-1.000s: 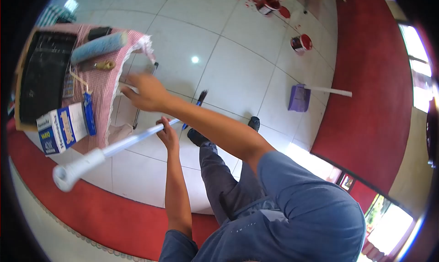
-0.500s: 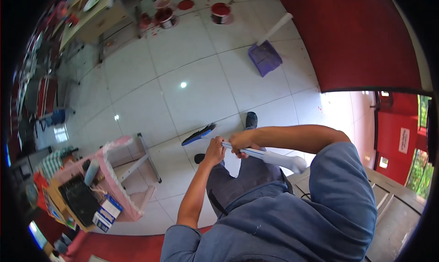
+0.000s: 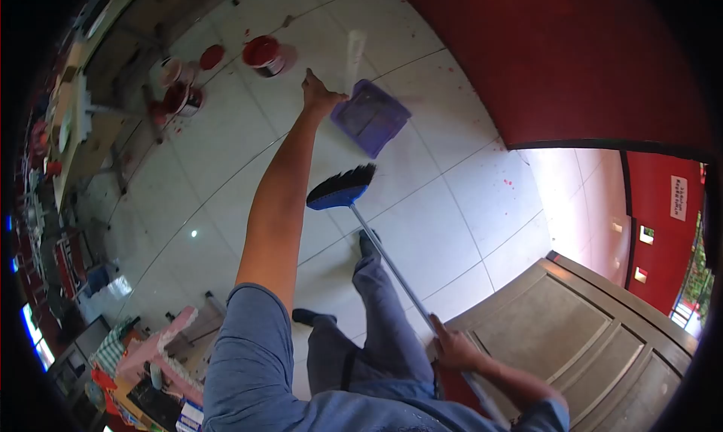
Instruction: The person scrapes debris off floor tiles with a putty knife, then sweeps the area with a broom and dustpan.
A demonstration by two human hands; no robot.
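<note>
Tiles hold red buckets (left hand unclenched near dustpan), right hand grasping broom.

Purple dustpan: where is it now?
The purple dustpan is on the floor, upper centre of the head view, beside the left hand and above the blue broom head.

A broom slants head-first toward a purple dustpan, its thin grey handle ending in a blue head with splayed black bristles. The dustpan sits on the tiled floor just beyond, its scoop scuffed, its pale handle blurred.
</note>
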